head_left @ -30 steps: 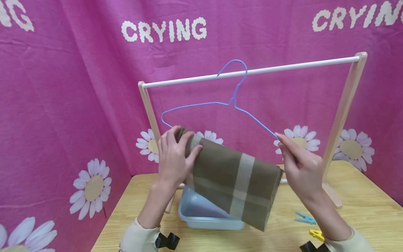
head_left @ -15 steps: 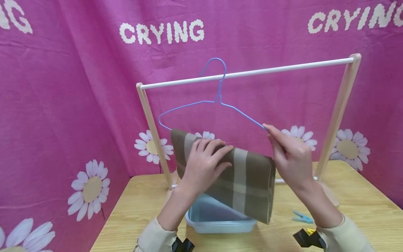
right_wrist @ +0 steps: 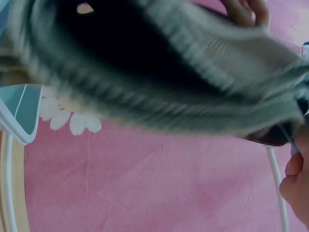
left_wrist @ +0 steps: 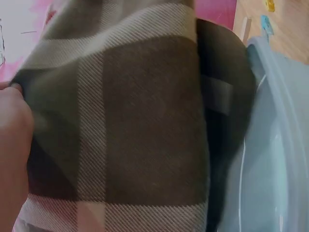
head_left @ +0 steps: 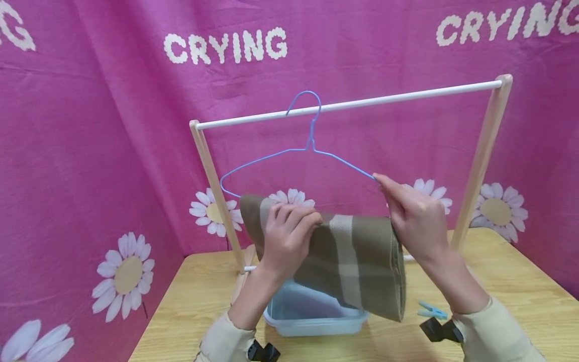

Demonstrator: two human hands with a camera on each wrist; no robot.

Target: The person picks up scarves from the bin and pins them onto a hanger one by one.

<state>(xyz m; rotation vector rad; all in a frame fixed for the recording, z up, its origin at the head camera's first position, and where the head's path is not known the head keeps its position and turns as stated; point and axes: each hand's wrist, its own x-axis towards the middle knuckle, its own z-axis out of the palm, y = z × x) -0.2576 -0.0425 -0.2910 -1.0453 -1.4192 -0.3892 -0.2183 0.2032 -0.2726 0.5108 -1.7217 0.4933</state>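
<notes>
A blue wire hanger (head_left: 311, 136) has its hook over the white rod of the rack. Brown plaid cloth (head_left: 373, 256) with pale stripes is folded over its lower bar and hangs down in layers. My left hand (head_left: 287, 241) pinches the cloth's top fold, left of its middle. In the left wrist view the cloth (left_wrist: 149, 121) fills most of the picture. My right hand (head_left: 418, 218) pinches the hanger's right corner, beside the cloth's right edge. The right wrist view shows the cloth's layered edge (right_wrist: 145, 113), blurred, and the hanger's wire close to my fingers.
A light blue plastic tub (head_left: 318, 329) stands on the wooden table (head_left: 181, 311) under the cloth. A blue clothespin (head_left: 431, 310) lies at right; a yellow clothespin (left_wrist: 270, 5) shows in the left wrist view. The wooden rack post (head_left: 484, 156) rises behind my right hand.
My left hand has moved right, from the cloth's left end towards its middle. The hanger and my right hand have shifted left, and the cloth's top edge lies more level.
</notes>
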